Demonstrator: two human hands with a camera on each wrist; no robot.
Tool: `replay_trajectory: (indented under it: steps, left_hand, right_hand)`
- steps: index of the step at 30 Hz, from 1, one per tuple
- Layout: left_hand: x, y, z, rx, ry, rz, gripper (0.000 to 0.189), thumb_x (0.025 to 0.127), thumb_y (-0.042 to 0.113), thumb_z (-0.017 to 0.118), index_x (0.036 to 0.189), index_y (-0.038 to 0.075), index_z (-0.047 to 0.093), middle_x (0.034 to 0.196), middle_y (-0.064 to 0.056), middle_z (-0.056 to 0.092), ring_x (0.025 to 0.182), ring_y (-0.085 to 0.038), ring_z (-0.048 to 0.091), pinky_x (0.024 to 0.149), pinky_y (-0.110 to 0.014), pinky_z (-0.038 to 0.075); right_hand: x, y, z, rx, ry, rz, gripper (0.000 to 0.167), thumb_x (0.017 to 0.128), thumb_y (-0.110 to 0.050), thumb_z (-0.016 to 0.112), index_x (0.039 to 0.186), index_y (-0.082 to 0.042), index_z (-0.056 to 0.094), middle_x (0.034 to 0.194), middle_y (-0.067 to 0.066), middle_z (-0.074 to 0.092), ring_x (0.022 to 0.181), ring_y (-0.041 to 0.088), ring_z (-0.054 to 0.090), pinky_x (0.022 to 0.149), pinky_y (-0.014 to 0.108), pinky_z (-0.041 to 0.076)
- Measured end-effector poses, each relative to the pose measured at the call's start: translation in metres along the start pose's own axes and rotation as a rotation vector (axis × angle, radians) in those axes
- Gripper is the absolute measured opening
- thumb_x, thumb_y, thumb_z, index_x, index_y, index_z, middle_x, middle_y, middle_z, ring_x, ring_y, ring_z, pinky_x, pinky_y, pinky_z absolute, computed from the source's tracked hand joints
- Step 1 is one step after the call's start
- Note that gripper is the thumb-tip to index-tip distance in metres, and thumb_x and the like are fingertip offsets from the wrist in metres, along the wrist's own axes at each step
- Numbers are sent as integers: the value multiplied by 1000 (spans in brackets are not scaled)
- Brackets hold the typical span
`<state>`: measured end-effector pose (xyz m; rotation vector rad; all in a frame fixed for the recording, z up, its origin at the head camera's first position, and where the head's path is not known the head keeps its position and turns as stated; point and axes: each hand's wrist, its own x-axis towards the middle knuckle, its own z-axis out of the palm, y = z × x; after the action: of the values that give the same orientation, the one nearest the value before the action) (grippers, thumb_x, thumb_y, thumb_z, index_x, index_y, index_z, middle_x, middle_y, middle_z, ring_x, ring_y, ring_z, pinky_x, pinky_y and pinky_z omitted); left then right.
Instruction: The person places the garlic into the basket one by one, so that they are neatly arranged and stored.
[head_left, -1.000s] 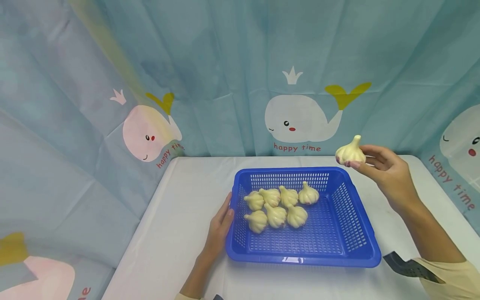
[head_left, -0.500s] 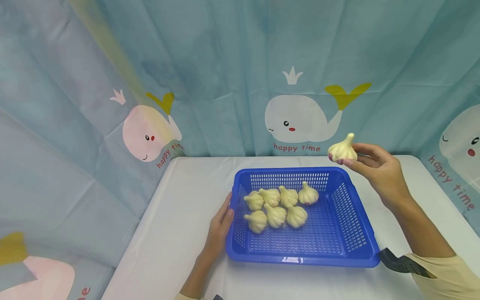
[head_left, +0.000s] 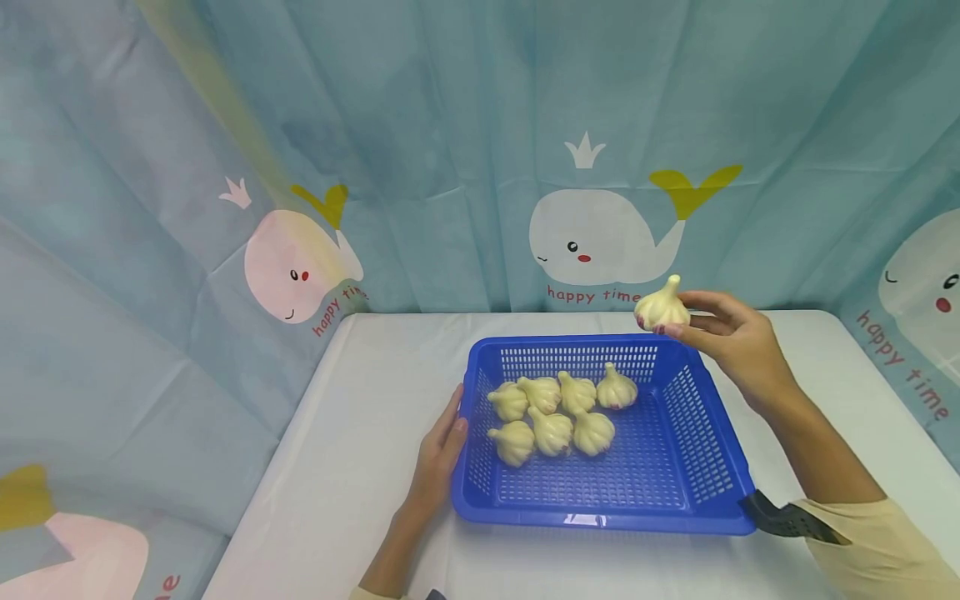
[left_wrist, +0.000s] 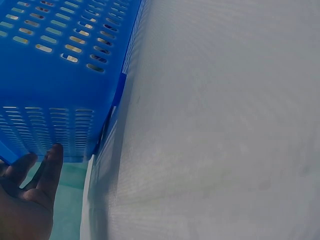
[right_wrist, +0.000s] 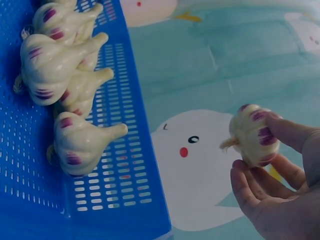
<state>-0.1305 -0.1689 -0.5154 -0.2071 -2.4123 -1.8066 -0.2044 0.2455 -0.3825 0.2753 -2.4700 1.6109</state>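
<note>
A blue plastic basket (head_left: 660, 523) with slotted walls holds several garlic bulbs (head_left: 552, 432), gathered toward its left and back. My left hand (head_left: 435, 462) rests at the basket's left side, with its fairly straight fingers (left_wrist: 52, 172) against the outer wall in the left wrist view. Above the basket's back right corner, my right hand (head_left: 738, 346) pinches one garlic bulb (head_left: 663, 307) between thumb and fingers, its stem upward. In the right wrist view, that bulb (right_wrist: 256, 135) shows purple streaks and a tuft of roots, and it is apart from the basket wall.
The basket stands on a white-covered table (head_left: 360, 467). Behind the table hangs a teal curtain (head_left: 465, 150) printed with whales, and more of it runs along the left and right sides. A dark strap (head_left: 791, 518) sits at the right sleeve.
My right hand has moved left with the garlic bulb, from right of the basket's back corner to over its back rim. The left hand, basket and other bulbs have stayed put.
</note>
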Motion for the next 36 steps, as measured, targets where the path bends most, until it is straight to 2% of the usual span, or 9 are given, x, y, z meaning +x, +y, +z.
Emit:
replay_trajectory:
  steps: [10, 13, 15, 17, 20, 22, 28, 36]
  left_hand:
    - [0, 0, 0, -2, -2, 4, 54, 114, 36, 44, 167, 28, 34, 170, 12, 35, 159, -11, 29, 126, -16, 22]
    - [0, 1, 0, -5, -3, 6, 54, 115, 36, 44, 167, 28, 34, 170, 12, 36, 159, -11, 29, 126, -16, 23]
    - [0, 1, 0, -8, -4, 6, 54, 114, 35, 44, 167, 28, 35, 170, 11, 36, 159, -11, 30, 126, -17, 23]
    - [0, 1, 0, -8, -6, 7, 54, 114, 35, 44, 167, 27, 35, 170, 11, 36, 159, -12, 29, 126, -17, 23]
    - [0, 1, 0, -8, -7, 8, 54, 114, 35, 44, 167, 28, 34, 170, 11, 36, 159, -12, 29, 126, -18, 23]
    - [0, 1, 0, -6, -8, 8, 54, 115, 35, 44, 167, 28, 34, 170, 11, 35, 159, -11, 29, 126, -18, 23]
    - [1, -1, 0, 4, 2, 3, 54, 115, 36, 44, 167, 28, 34, 170, 12, 35, 159, -10, 30, 126, -18, 23]
    - [0, -2, 0, 8, 3, 3, 54, 114, 35, 44, 167, 27, 35, 170, 11, 35, 159, -11, 30, 126, -18, 23]
  right_hand:
    - [7, 2, 7, -14, -86, 32, 57, 100, -29, 76, 150, -12, 57, 147, 14, 61, 109, -5, 67, 90, 7, 53]
    - [9, 2, 8, -26, -120, 37, 59, 100, -31, 76, 152, -12, 56, 149, 16, 61, 116, 3, 68, 92, 11, 54]
    - [11, 3, 8, -39, -141, 41, 60, 100, -32, 76, 153, -12, 55, 149, 16, 61, 122, 16, 69, 99, 22, 58]
    - [12, 4, 9, -43, -164, 50, 63, 100, -34, 76, 154, -10, 53, 150, 18, 61, 129, 31, 67, 108, 41, 58]
    - [14, 6, 9, -35, -204, 80, 68, 98, -36, 77, 155, -9, 51, 151, 21, 59, 136, 46, 59, 113, 70, 46]
    - [17, 7, 10, -18, -232, 111, 70, 97, -36, 78, 155, -8, 51, 152, 23, 57, 138, 49, 55, 113, 77, 40]
    - [23, 10, 12, -24, -305, 168, 71, 95, -35, 80, 154, -7, 52, 155, 23, 54, 141, 49, 53, 116, 77, 37]
    - [27, 12, 14, -56, -378, 154, 72, 95, -36, 81, 153, -5, 53, 158, 23, 51, 142, 51, 52, 115, 76, 40]
